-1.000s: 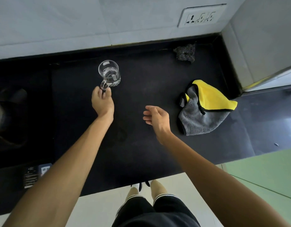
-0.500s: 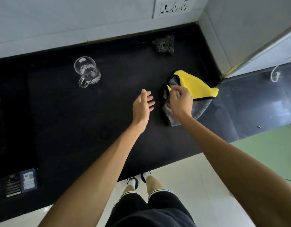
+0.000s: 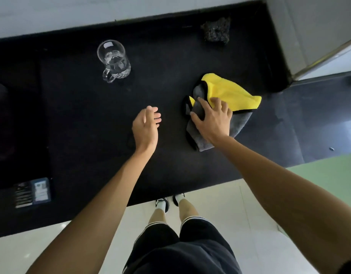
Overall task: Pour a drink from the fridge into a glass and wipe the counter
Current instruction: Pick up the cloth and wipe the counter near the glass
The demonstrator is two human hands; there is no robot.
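A clear glass mug [image 3: 114, 61] with a handle holds some clear liquid and stands on the black counter [image 3: 87, 119] at the back left. A yellow and grey cloth [image 3: 233, 94] lies crumpled on the counter to the right. My right hand [image 3: 213, 118] rests on the cloth's grey part with fingers spread flat. My left hand [image 3: 147, 126] hovers over the counter left of the cloth, fingers relaxed and holding nothing.
A dark scouring pad [image 3: 216, 32] lies by the back wall. A grey appliance side [image 3: 309, 32] stands at the right. A small blue and black packet [image 3: 33, 192] sits near the counter's front left edge. Pale floor tiles lie below the edge.
My left hand let go of the mug's handle and moved right. My right hand reached the cloth, pinched its edge, and now lies spread flat on it.
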